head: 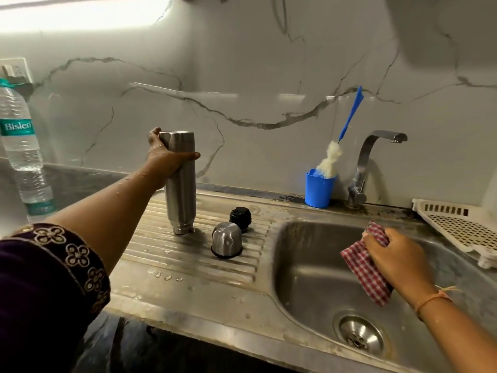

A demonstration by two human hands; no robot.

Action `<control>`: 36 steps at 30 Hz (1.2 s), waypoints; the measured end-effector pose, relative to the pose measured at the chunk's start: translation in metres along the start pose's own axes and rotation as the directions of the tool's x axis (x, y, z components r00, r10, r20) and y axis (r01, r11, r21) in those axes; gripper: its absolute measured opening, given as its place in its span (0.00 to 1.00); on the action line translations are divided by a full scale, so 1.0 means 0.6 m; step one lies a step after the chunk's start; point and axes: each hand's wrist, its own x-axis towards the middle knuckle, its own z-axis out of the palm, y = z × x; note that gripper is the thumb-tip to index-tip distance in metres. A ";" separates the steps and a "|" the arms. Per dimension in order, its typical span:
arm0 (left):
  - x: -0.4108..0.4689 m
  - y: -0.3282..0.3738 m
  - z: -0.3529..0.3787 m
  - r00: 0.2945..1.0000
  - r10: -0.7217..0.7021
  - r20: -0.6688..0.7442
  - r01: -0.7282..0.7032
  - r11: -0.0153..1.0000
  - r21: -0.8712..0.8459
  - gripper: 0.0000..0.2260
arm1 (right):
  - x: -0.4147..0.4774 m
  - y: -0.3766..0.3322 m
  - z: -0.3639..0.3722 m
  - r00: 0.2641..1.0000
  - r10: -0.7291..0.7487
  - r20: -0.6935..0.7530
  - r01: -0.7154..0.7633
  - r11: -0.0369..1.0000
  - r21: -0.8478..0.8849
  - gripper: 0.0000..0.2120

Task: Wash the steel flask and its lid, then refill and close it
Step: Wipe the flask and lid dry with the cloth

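A stainless steel sink unit (188, 300) is set into a dark stone table (75, 181), backed by a grey-veined marble wall (242, 63). Its ribbed drainboard (204, 262) on the left is wet, with droplets scattered toward the near edge. The basin (317, 265) on the right shows a round drain (360, 336) at its near end.

The steel flask (180, 181) stands on the far part of the drainboard with its narrow threaded neck down on the ribs. The wet left hand (168, 157) grips it near the upper end, fingers wrapped behind and thumb across the front. Just right of the flask, the steel lid (226, 239) sits dome up, and the black stopper (240, 215) stands right behind it; whether the two touch cannot be told.

The right hand (395, 254) is over the basin, fingers curled around a bunched red checked cloth (363, 270) that hangs below it.

On the far rim, a blue cup (319, 191) holds a bottle brush (330, 160), bristles at the cup and blue handle leaning up against the wall. The tap (376, 157) stands just right of it, spout pointing right. A white perforated rack (462, 230) lies at the far right edge of the basin. At the far left, a clear water bottle (20, 138) stands on the table, well apart from the flask. Bare drainboard lies open near the lid.
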 end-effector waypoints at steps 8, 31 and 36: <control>0.004 -0.012 -0.006 1.000 0.001 0.023 -0.001 1.000 0.012 0.50 | 0.001 0.003 0.002 1.000 0.023 0.006 -0.023 0.999 0.025 0.13; -0.222 -0.069 0.120 0.978 -0.150 0.149 0.064 0.881 0.469 0.31 | 0.004 0.007 0.003 0.999 0.040 -0.013 -0.039 0.997 0.062 0.12; -0.223 -0.088 0.144 0.939 -0.267 0.217 0.090 0.799 0.594 0.35 | 0.003 0.003 -0.003 0.999 0.049 -0.006 -0.048 0.997 0.056 0.13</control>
